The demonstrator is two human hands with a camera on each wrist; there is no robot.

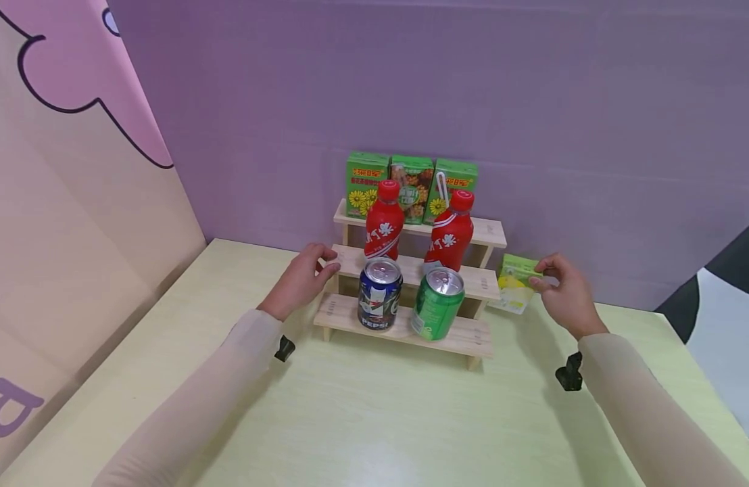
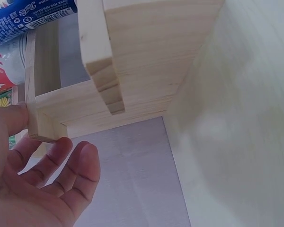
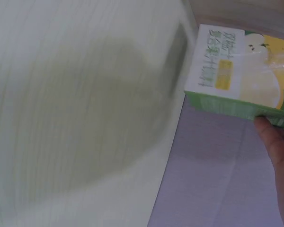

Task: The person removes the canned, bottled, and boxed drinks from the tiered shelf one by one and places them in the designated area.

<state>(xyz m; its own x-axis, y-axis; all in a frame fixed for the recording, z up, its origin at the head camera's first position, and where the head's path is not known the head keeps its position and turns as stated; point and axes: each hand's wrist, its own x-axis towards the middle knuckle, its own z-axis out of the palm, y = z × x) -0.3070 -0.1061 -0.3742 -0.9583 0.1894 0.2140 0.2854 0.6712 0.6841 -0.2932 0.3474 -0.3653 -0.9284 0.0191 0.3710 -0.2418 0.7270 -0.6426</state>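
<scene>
A three-step wooden display stand (image 1: 405, 331) stands on the table against the purple wall. My left hand (image 1: 304, 277) is at the left end of its middle step; in the left wrist view, thumb and curled fingers (image 2: 61, 146) pinch the end of that board. Beside the stand's right end, my right hand (image 1: 563, 291) grips a green, white and yellow juice carton (image 1: 514, 284) by its upper right edge. The carton leans a little. A finger lies along the green side of the juice carton (image 3: 241, 75) in the right wrist view; the thumb is hidden there.
Several green drink cartons (image 1: 367, 182) line the top step. Two red bottles (image 1: 383, 223) stand on the middle step. A blue Pepsi can (image 1: 379, 297) and a green can (image 1: 435, 308) are on the lowest. The purple wall (image 1: 259, 101) rises behind the table (image 1: 350, 419).
</scene>
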